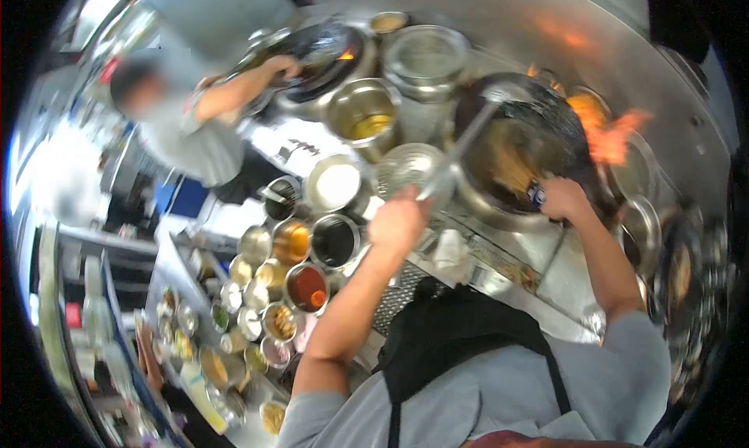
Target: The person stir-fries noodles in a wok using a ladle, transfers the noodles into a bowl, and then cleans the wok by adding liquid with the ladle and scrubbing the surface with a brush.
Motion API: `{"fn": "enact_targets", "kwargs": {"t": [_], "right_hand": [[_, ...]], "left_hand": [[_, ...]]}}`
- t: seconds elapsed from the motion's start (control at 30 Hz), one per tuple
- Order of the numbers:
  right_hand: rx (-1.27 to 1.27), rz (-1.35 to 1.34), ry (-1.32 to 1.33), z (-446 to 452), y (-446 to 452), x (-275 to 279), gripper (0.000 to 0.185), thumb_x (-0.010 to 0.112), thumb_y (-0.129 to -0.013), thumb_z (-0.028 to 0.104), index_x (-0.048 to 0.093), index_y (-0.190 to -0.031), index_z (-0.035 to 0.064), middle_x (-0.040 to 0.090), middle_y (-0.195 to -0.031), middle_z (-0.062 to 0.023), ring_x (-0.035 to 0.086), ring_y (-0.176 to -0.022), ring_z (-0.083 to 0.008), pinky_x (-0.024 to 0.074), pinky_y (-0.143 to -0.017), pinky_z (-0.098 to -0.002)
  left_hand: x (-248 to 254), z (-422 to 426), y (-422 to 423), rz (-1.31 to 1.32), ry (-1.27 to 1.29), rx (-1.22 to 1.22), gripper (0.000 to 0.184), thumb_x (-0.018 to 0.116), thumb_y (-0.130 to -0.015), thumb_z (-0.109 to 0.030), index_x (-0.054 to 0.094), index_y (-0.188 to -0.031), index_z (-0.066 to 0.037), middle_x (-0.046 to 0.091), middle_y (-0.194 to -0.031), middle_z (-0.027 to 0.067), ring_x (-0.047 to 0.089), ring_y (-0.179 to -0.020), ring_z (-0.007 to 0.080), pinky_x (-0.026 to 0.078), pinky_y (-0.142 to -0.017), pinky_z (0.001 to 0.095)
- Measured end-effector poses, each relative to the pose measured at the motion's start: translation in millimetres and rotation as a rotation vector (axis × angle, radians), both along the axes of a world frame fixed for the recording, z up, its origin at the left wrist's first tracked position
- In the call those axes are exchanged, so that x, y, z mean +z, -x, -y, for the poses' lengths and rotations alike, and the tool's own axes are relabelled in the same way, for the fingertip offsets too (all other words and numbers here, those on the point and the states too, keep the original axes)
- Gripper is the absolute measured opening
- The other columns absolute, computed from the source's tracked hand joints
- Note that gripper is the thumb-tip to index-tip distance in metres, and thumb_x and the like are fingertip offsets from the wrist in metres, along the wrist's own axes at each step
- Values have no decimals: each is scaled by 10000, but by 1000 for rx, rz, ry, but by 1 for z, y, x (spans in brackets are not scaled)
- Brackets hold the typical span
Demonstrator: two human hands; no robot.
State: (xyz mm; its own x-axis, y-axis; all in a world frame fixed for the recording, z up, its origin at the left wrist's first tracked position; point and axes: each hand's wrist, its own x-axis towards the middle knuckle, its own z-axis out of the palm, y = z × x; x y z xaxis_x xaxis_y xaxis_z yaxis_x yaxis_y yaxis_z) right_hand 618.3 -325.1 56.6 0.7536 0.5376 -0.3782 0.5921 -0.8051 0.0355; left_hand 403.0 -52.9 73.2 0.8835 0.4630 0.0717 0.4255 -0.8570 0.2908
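Observation:
My left hand is closed around the long metal handle of a ladle, which reaches up and right to the far side of a large dark wok. The ladle's head is blurred and cannot be made out clearly. At the wok's near right rim, my right hand is closed on the dark, white-marked grip of what looks like a bamboo wok brush. Its tan bristles fan out into the wok and are smeared by motion. Orange flames rise beside the wok's right rim.
Left of the wok stand a perforated strainer, a pot with yellow liquid and a white-filled bowl. Several sauce and ingredient containers crowd the lower left. A co-worker handles another wok at the upper left.

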Motion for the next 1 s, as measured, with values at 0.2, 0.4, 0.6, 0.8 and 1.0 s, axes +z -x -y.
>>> {"fn": "enact_targets", "kwargs": {"t": [0.2,0.4,0.6,0.8,1.0], "right_hand": [[-345,140,-304,-93,-86,-58,665,610,-747,188,464,-1386,74,650,-1113,-256,639,-1020,-403,510,-892,-483],[-145,83,19,-17,-55,-14,459,618,-701,203,631,-1152,118,692,-994,-190,668,-944,-354,538,-824,-466],[-98,47,-263,-78,-42,-31,574,571,-737,197,517,-1297,86,664,-1071,-233,645,-985,-398,522,-847,-466],[-390,196,84,-35,-108,-43,575,582,-794,190,480,-1351,88,685,-1058,-200,674,-966,-364,543,-835,-477],[-97,-85,105,-14,-11,-5,703,624,-695,213,484,-1382,251,662,-1120,-194,647,-1020,-359,499,-920,-449]], "left_hand": [[0,-6,-5,0,122,-23,353,554,-934,-412,552,-1000,-66,679,-877,211,673,-772,398,529,-691,509],[1,-26,12,-67,126,-39,357,579,-918,-425,578,-1044,-91,691,-872,186,672,-761,401,533,-667,497],[3,-35,-1,92,140,-68,364,604,-906,-422,621,-1046,-86,683,-799,203,661,-749,421,517,-688,511],[9,-45,2,113,172,-104,313,604,-915,-367,594,-1010,-68,688,-885,175,657,-756,421,517,-674,514],[-3,-55,18,145,188,-87,332,618,-909,-374,603,-1031,-66,682,-847,204,656,-719,426,517,-642,517]]}}
